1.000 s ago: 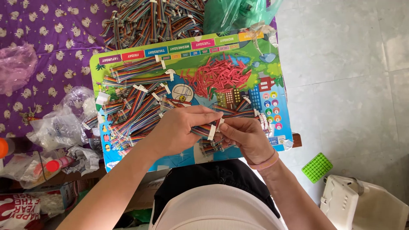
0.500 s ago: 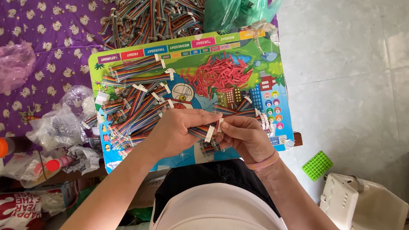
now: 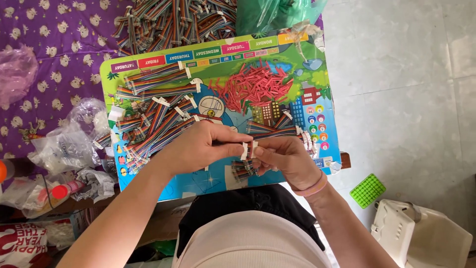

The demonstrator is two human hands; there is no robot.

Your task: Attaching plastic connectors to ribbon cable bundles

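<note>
Barely any change over the last second: both hands sit in the same spot above the near edge of the board point(image 3: 317, 106), and the small white connectors between the fingertips have only closed up a little, so this reads as the same cable end being worked, not a new pick. Left hand point(image 3: 198, 146) is curled, thumb and forefinger pinching a ribbon cable point(image 3: 246, 151) at its white connector. Right hand point(image 3: 285, 159) is also curled, pinching the facing connector end, with a few more rainbow cables bunched under its fingers and hanging toward the lap. The two hands almost touch at the fingertips. Held cable is just above the board's near edge, between the loose cable pile point(image 3: 153, 119) on the left and the heap of red pieces point(image 3: 253, 87) further back. More cable bundles point(image 3: 171, 20) lie beyond the board on the purple cloth point(image 3: 44, 59). Plastic bags point(image 3: 69, 141) are left of the board.
</note>
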